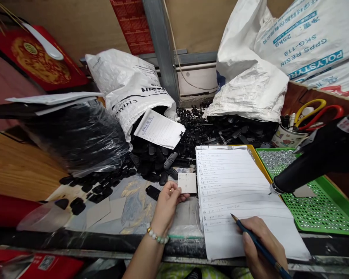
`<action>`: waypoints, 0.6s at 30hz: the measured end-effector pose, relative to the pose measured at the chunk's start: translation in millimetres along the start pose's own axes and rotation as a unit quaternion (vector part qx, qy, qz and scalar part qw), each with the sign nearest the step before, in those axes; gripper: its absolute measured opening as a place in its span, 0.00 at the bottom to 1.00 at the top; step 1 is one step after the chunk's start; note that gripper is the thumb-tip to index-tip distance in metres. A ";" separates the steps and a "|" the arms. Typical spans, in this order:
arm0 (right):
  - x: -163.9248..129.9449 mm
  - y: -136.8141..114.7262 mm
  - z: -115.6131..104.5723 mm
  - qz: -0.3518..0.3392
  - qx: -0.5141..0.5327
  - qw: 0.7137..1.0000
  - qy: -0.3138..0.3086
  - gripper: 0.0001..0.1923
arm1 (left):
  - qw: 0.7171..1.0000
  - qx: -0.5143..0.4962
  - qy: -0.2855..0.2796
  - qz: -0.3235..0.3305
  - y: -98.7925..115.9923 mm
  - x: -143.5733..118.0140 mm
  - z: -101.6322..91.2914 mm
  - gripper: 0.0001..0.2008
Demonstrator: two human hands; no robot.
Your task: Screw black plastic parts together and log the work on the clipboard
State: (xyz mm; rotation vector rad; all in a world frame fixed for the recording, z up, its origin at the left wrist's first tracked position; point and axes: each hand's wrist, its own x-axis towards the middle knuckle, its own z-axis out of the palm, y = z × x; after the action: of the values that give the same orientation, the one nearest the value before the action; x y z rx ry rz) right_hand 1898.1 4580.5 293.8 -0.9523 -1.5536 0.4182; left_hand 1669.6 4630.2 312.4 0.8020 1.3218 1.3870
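Note:
My left hand [170,195], with a bead bracelet [157,235] at the wrist, pinches a small card [187,183] that carries a few handwritten marks. Just right of that card lies a lined sheet of paper [221,182] on a clipboard, filled with rows of handwriting. My right hand [260,242] grips a dark blue pencil [257,248]; its tip is at the sheet, by the lower rows. Whether the tip touches the paper I cannot tell. Close behind my left hand are black plastic parts [171,160].
A black power screwdriver [317,159] reaches over a green perforated tray [322,213] of small metal pieces. Scissors stand in a cup [287,136]. White sacks [247,77] and a notepad [159,128] lie behind. A plastic-wrapped black bundle [78,131] sits left.

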 end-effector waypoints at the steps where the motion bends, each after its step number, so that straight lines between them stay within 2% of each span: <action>1: 0.0 0.8 -0.5 -0.009 -0.001 1.000 -0.009 0.08 | 1.000 0.002 0.001 0.001 -0.1 0.7 0.4 0.12; 4: -0.6 2.6 -1.1 -0.013 -0.002 1.000 -0.018 0.09 | 1.000 0.027 0.010 0.011 -2.3 3.3 0.7 0.12; 9: -2.4 0.0 3.0 0.018 0.007 1.000 0.014 0.07 | 0.994 0.100 0.025 0.044 -8.8 3.5 -2.5 0.10; 11: -2.5 -1.4 4.3 0.014 0.009 1.000 0.015 0.07 | 0.982 0.157 0.067 0.081 -7.4 1.2 -3.3 0.12; 12: -2.6 -1.8 4.5 0.014 0.007 1.000 0.016 0.07 | 0.967 0.204 0.098 0.115 -4.9 0.4 -2.9 0.14; 14: -2.6 -2.1 4.4 0.016 -0.001 1.000 0.015 0.07 | 0.921 0.306 0.141 0.199 3.5 1.7 0.4 0.15; 16: -2.5 -1.5 3.5 0.013 -0.009 1.000 0.012 0.06 | 0.876 0.382 0.120 0.269 15.1 9.0 7.6 0.15; 18: -2.2 0.3 2.0 0.003 -0.013 1.000 0.009 0.07 | 0.838 0.440 0.061 0.316 27.0 22.8 17.4 0.19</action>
State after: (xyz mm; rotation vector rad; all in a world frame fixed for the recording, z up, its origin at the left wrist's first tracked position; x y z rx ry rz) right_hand 1896.2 4579.5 291.7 -0.9781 -1.5437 0.3938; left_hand 1674.1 4660.1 337.6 1.9348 1.9288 1.2729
